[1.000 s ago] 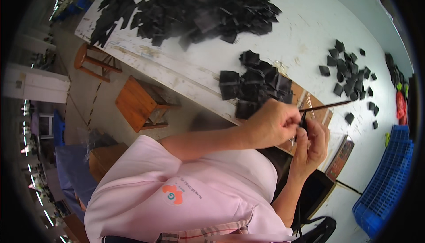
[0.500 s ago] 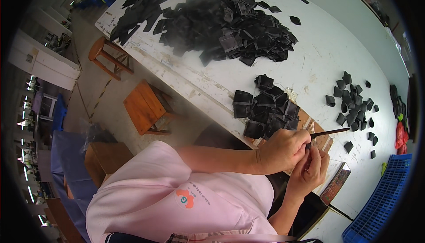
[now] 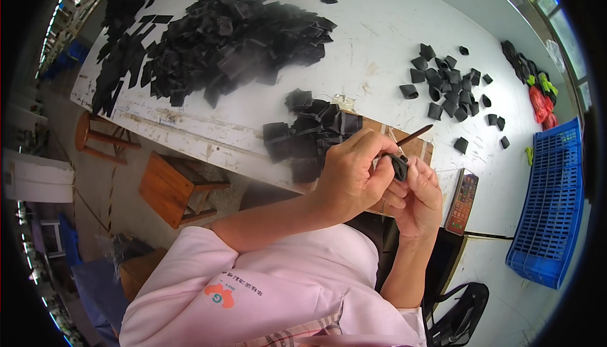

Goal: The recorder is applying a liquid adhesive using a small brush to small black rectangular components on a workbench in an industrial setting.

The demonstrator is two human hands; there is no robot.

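Both hands meet just by the phone [image 3: 461, 201]. Left hand [image 3: 351, 173] & right hand [image 3: 417, 198] pinch a small black piece [image 3: 399, 165]; stick [image 3: 414, 136] points up-right, away from the body.

I see a small black folded piece [image 3: 399, 166] pinched between my two hands near the table's near edge, right of the small black stack. A thin dark stick [image 3: 414, 136] pokes into it, slanting up toward the far right.
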